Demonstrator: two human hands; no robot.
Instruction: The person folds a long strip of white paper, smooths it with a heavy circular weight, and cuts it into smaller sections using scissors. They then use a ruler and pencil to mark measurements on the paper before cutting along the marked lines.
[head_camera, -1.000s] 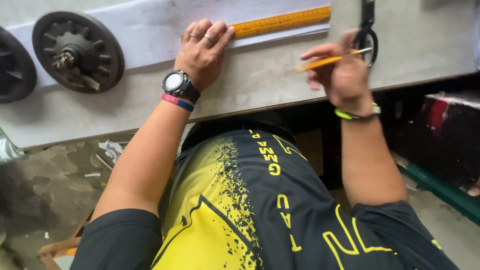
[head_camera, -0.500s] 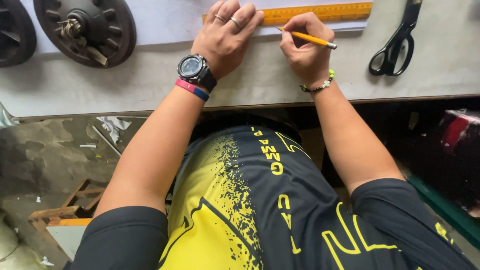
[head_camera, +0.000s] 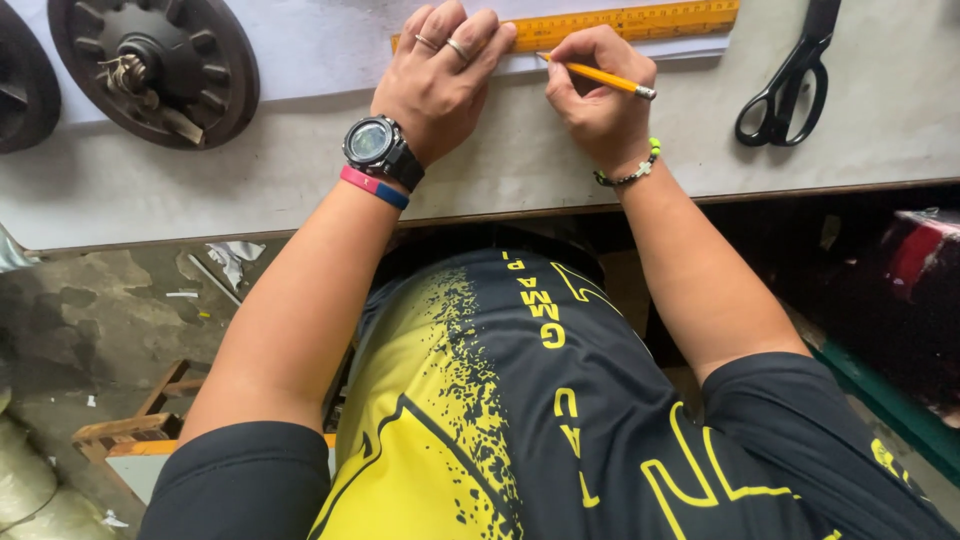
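Left hand: the left hand (head_camera: 440, 75) lies flat with its fingers spread out, pressing down on the long yellow wooden ruler (head_camera: 625, 20). It grips nothing.
Right hand: the right hand (head_camera: 598, 95) is curled tight around a thin yellow pencil (head_camera: 598, 76).
Pencil: its tip touches the edge of the ruler, just beside the left fingers.
Ruler: it lies on a big white sheet of paper (head_camera: 300, 45) at the far side of the grey desk (head_camera: 520, 160).
Scissors: black scissors (head_camera: 790, 75) lie on the desk, near the right hand.
Wheel: a round black metal wheel (head_camera: 155, 65) sits on the left side of the paper.
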